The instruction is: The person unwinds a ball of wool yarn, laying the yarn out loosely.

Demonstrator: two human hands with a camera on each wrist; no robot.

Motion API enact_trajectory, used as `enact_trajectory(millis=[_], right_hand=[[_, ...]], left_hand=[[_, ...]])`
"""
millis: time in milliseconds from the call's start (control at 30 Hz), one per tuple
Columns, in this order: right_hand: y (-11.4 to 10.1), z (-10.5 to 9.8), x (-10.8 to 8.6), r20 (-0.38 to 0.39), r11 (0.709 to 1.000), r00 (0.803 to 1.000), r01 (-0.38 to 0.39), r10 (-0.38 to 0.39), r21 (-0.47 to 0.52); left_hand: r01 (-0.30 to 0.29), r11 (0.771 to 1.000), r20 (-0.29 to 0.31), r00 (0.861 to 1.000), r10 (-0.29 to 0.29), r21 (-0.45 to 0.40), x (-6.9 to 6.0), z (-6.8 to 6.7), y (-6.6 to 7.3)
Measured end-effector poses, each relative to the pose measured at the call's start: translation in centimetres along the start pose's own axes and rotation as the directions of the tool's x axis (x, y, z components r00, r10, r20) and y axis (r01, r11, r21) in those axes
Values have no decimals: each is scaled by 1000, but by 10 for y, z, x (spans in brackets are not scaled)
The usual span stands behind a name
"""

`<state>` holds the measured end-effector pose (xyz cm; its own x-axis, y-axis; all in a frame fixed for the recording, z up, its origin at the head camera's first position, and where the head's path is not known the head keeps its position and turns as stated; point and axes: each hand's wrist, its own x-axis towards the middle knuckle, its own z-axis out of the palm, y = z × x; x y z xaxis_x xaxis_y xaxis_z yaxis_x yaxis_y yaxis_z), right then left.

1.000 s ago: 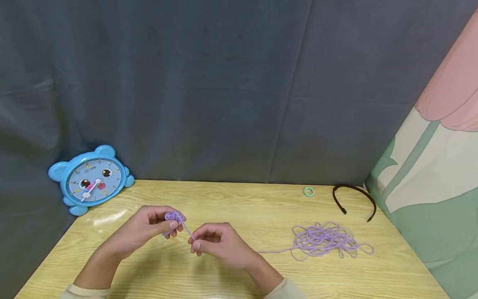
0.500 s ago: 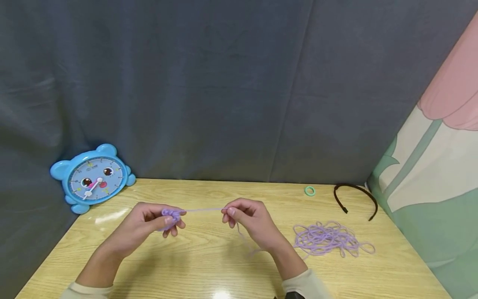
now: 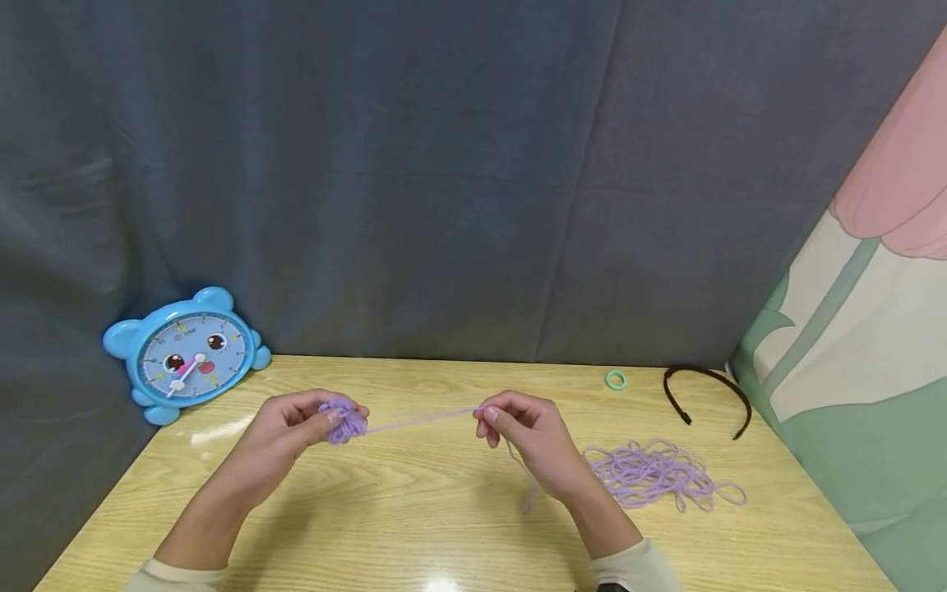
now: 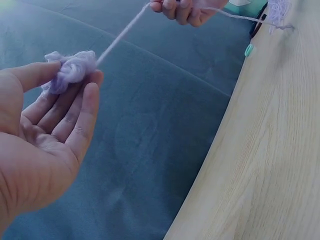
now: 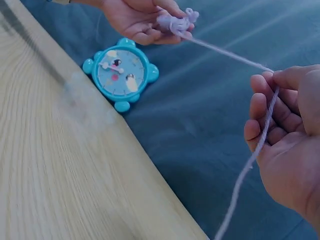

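Between thumb and fingers, my left hand [image 3: 274, 444] pinches a small wound bundle of purple yarn [image 3: 344, 421] above the left part of the table. A single strand [image 3: 422, 420] runs taut from that bundle to my right hand [image 3: 534, 440], where thumb and index finger pinch it. In the right wrist view the free length of yarn [image 5: 242, 180] hangs down across the palm and out of frame. A loose, tangled heap of the same purple yarn [image 3: 654, 475] lies on the table to the right, partly hidden behind my right forearm.
A blue animal-shaped clock [image 3: 194, 362] leans against the dark curtain [image 3: 444, 181] at the table's back left. A small green ring [image 3: 616, 380] and a black headband [image 3: 710, 374] lie at the back right of the wooden table [image 3: 414, 526].
My right hand has moved right and up, away from the left, drawing the strand out long between them. The left hand has turned the yarn bundle slightly while keeping its grip.
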<state>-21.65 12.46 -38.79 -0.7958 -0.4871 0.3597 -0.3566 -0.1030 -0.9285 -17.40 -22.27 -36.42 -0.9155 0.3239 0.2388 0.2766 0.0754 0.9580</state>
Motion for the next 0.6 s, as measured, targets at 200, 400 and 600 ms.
enact_trajectory(millis=[200, 400, 600], right_hand=[[-4, -15, -6, 16, 998, 999, 42, -41, -50], [-11, -28, -9, -52, 997, 998, 43, -46, -62], [-15, -39, -11, -122, 998, 991, 52, -56, -36]], left_hand=[[63, 998, -83, 995, -63, -1, 0, 3, 2], [62, 998, -53, 997, -63, -17, -1, 3, 3], [45, 999, -14, 999, -44, 16, -1, 4, 2]])
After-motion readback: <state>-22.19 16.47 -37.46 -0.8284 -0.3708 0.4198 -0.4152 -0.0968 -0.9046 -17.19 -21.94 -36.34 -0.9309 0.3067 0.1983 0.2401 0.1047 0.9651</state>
